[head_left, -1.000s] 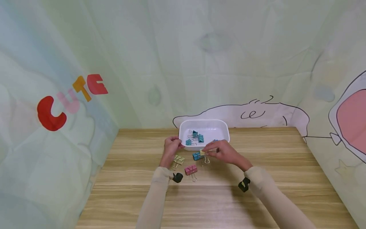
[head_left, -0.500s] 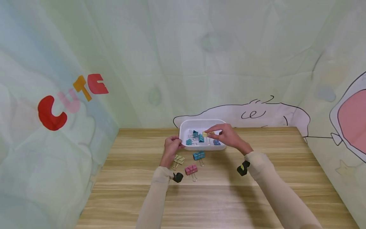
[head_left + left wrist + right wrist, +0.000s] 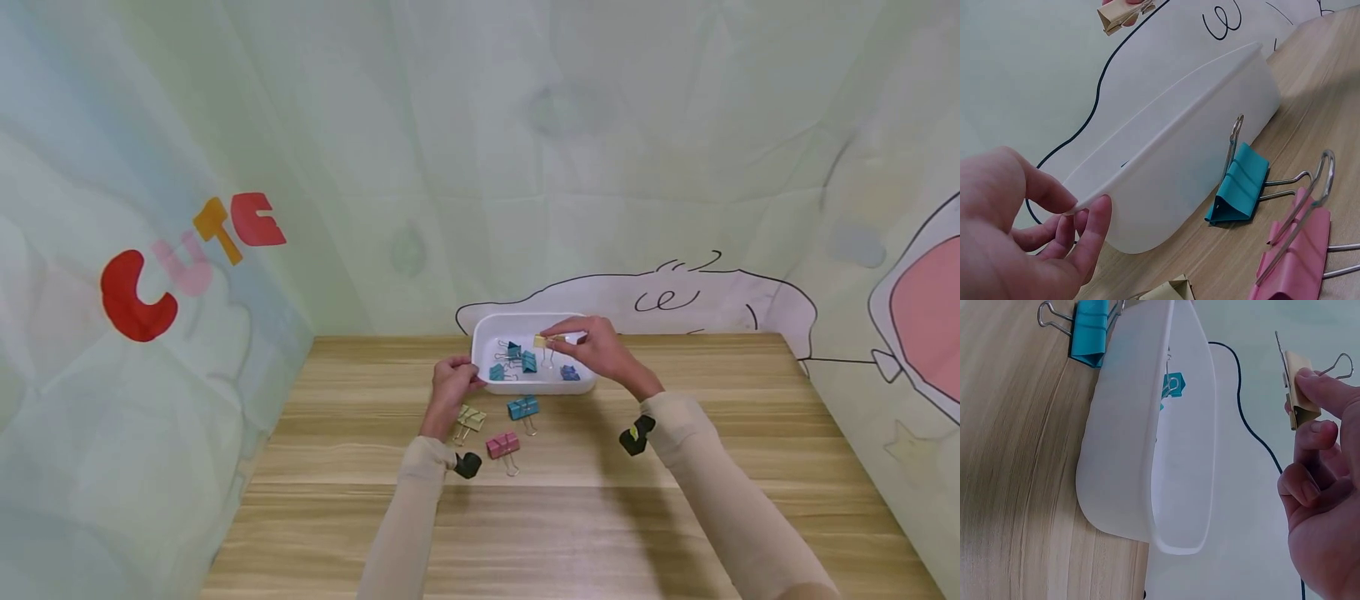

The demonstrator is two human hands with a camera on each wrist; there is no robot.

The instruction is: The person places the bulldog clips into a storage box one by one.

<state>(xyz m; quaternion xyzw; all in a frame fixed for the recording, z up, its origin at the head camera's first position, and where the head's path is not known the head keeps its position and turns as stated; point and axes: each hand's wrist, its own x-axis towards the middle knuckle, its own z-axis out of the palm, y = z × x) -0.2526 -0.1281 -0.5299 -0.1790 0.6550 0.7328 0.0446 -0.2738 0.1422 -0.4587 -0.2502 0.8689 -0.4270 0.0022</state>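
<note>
My left hand point(image 3: 452, 387) pinches the near left rim of a white plastic tray point(image 3: 540, 388) between thumb and fingers. Above the tray, my right hand point(image 3: 598, 346) holds a yellow binder clip point(image 3: 1299, 387) between thumb and fingertips, its wire handles sticking out. Several teal binder clips point(image 3: 528, 362) lie at the left inside the tray, and a blue binder clip point(image 3: 570, 372) lies at its right. On the table before the tray are a second blue binder clip point(image 3: 522, 407), a pink binder clip point(image 3: 502, 445) and another yellow binder clip point(image 3: 471, 417), close to my left wrist.
The wooden table point(image 3: 525, 533) reaches back to a pale printed curtain point(image 3: 480, 167), right behind the tray. Curtain also hangs along both sides. A dark wrist camera point(image 3: 468, 465) on my left wrist sits beside the pink clip.
My right hand has lifted the yellow binder clip from in front of the tray to over its inside, then shifted slightly. The left hand stays on the rim.
</note>
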